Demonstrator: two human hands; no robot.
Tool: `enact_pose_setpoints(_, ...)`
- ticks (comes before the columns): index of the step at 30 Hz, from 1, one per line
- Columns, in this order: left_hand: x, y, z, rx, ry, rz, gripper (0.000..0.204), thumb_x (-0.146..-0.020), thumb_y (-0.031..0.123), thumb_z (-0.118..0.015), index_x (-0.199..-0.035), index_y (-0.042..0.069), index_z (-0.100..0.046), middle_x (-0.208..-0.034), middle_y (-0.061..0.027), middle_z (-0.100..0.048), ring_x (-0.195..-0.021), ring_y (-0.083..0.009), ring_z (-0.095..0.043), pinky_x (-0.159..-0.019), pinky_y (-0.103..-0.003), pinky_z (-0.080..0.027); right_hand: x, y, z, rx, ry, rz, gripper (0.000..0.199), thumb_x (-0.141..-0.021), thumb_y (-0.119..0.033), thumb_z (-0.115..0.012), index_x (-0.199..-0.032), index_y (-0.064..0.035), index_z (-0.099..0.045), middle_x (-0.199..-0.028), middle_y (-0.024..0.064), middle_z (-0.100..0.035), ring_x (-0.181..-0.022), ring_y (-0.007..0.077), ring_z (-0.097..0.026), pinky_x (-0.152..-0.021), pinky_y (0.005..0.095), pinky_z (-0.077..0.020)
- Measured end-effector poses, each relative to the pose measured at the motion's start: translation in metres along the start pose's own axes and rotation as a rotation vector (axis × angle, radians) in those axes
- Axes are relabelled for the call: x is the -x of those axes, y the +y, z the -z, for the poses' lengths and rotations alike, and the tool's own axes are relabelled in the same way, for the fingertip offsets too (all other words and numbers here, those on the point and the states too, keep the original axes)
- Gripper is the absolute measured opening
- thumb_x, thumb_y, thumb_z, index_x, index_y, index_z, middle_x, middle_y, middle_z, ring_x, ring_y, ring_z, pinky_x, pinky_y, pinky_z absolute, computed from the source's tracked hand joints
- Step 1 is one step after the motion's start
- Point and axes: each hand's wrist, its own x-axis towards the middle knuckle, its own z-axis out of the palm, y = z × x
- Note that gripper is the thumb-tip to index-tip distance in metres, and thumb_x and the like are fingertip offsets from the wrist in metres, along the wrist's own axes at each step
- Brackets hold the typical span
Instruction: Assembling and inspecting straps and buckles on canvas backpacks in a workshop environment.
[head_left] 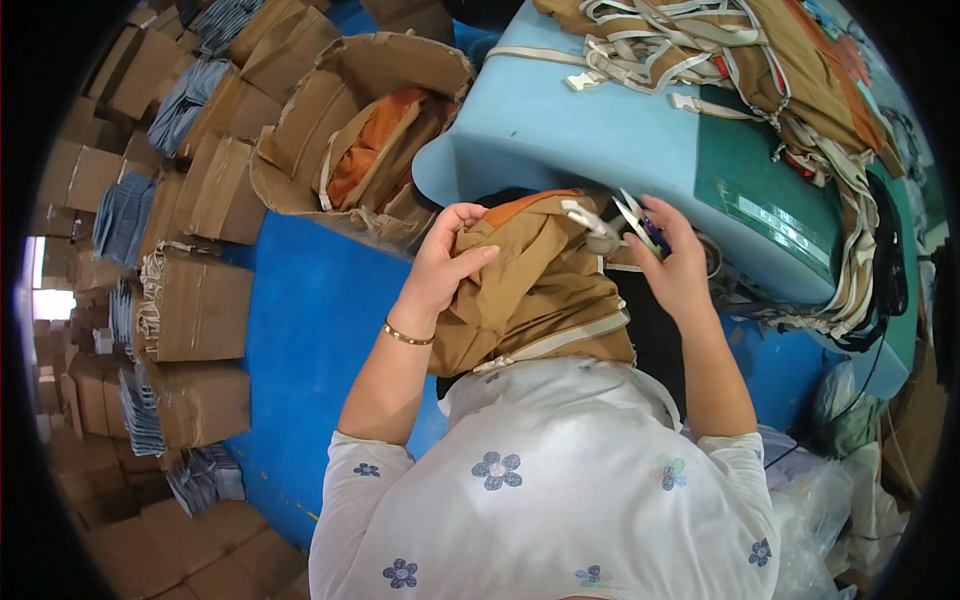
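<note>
A tan fabric piece (540,290) with an orange edge and pale webbing straps lies bunched on my lap. My left hand (440,265) grips its upper left part, with the thumb lying on top of the cloth. In my right hand (678,262) is a small pair of scissors (640,222), the fingers closed round its dark handle and the bright blades pointing up and away. Beside the blades, a white strap end with a pale buckle (592,225) sticks up from the fabric, close to my right fingertips. Whether those fingers touch the strap is unclear.
Ahead stands a light blue table (570,130); more tan pieces with tangled straps and buckles (700,50) are heaped on it. An open cardboard box (290,150) holding orange and tan fabric is at the left. Stacked cartons (205,305) line the far left, and plastic bags (810,510) lie at right.
</note>
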Motion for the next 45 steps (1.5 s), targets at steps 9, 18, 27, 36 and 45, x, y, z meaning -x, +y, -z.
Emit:
enact_pose_setpoints(9, 0.007, 0.012, -0.016, -0.653, 0.123, -0.306, 0.028, -0.08, 0.006, -0.07, -0.104, 0.002, -0.057, -0.09, -0.0025, -0.056, -0.086, -0.0111, -0.051, -0.079, -0.025, -0.044, -0.008, 0.042, 0.08, 0.473, 0.199, 0.043, 0.033, -0.08, -0.015, -0.07, -0.113, -0.0137, -0.062, -0.095, 0.0056, -0.061, -0.078, 0.0257, -0.061, -0.066, 0.0328, -0.0499)
enact_pose_setpoints(18, 0.005, 0.016, -0.013, -0.582, 0.153, -0.148, 0.016, -0.092, 0.016, -0.059, -0.092, 0.0, -0.061, -0.078, -0.0011, -0.057, -0.074, -0.008, -0.05, -0.069, -0.024, -0.042, -0.042, 0.127, 0.193, 0.796, 0.123, -0.105, 0.03, -0.084, -0.021, -0.064, -0.114, -0.013, -0.065, -0.101, 0.0105, -0.062, -0.095, 0.0308, -0.06, -0.079, 0.0385, -0.0483)
enact_pose_setpoints(27, 0.007, 0.006, -0.001, -0.034, 0.191, 0.023, 0.025, -0.096, 0.023, -0.052, -0.096, 0.0, -0.063, -0.087, 0.0033, -0.059, -0.082, -0.0051, -0.051, -0.073, -0.022, -0.042, -0.039, 0.114, 0.165, 0.941, 0.292, 0.106, 0.035, -0.083, -0.023, -0.067, -0.116, -0.0129, -0.062, -0.111, 0.0104, -0.062, -0.103, 0.0303, -0.058, -0.088, 0.0391, -0.0452)
enact_pose_setpoints(36, 0.012, 0.001, 0.006, 0.13, 0.157, 0.089, 0.022, -0.094, 0.02, -0.052, -0.097, 0.002, -0.064, -0.09, -0.0006, -0.063, -0.084, -0.0087, -0.057, -0.074, -0.023, -0.044, -0.017, -0.004, -0.011, 0.01, -0.231, 0.22, 0.041, -0.077, -0.015, -0.074, -0.113, -0.0044, -0.059, -0.109, 0.013, -0.059, -0.102, 0.0286, -0.058, -0.089, 0.0341, -0.0459)
enact_pose_setpoints(45, 0.041, 0.023, 0.038, -0.259, 0.067, 0.046, 0.017, -0.094, 0.014, -0.05, -0.089, 0.001, -0.06, -0.086, -0.0011, -0.059, -0.078, -0.0116, -0.053, -0.072, -0.024, -0.042, 0.03, -0.031, -0.087, -0.489, -0.486, -0.154, 0.041, -0.081, -0.033, -0.073, -0.096, -0.0027, -0.05, -0.081, 0.0109, -0.062, -0.074, 0.0228, -0.06, -0.067, 0.034, -0.048)
